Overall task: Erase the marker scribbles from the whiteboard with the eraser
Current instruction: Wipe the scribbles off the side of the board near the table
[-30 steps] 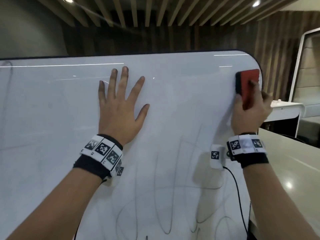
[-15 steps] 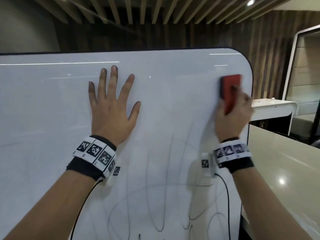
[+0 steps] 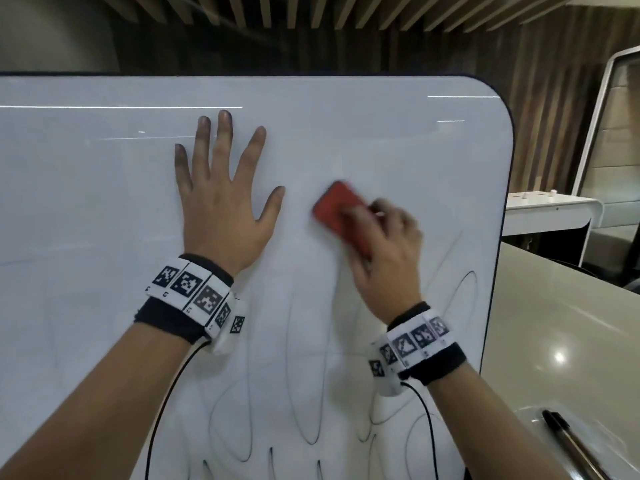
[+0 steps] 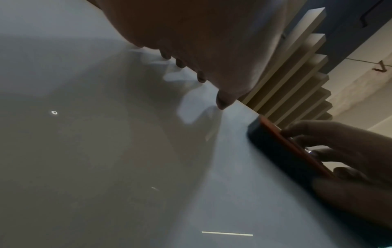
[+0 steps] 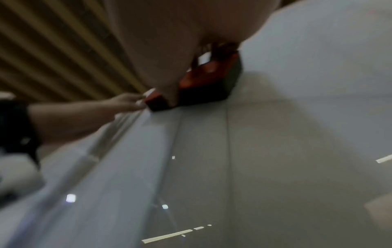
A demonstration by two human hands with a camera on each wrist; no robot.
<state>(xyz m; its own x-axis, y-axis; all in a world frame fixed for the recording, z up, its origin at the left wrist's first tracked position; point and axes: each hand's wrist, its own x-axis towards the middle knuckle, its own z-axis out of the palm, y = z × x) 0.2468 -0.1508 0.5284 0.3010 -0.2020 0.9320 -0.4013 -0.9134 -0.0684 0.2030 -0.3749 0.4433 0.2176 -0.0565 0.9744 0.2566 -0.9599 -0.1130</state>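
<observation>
A large whiteboard (image 3: 104,202) fills the head view, with thin black marker scribbles (image 3: 304,393) looping over its lower middle and right. My right hand (image 3: 384,244) grips a red eraser (image 3: 341,211) with a dark felt pad and presses it on the board, just right of my left thumb. My left hand (image 3: 221,199) lies flat on the board with its fingers spread. In the left wrist view the eraser (image 4: 282,147) sits under the right hand's fingers (image 4: 331,134). The right wrist view shows the eraser (image 5: 203,87) blurred against the board.
The board's rounded right edge (image 3: 502,237) is dark-framed. A pale counter (image 3: 561,323) runs along the right, with a black marker (image 3: 571,441) lying near its front. A white table (image 3: 550,209) and wooden slat wall stand behind.
My right hand has swept the eraser from the board's top right corner down and left to beside my left thumb. The left hand has stayed flat in place.
</observation>
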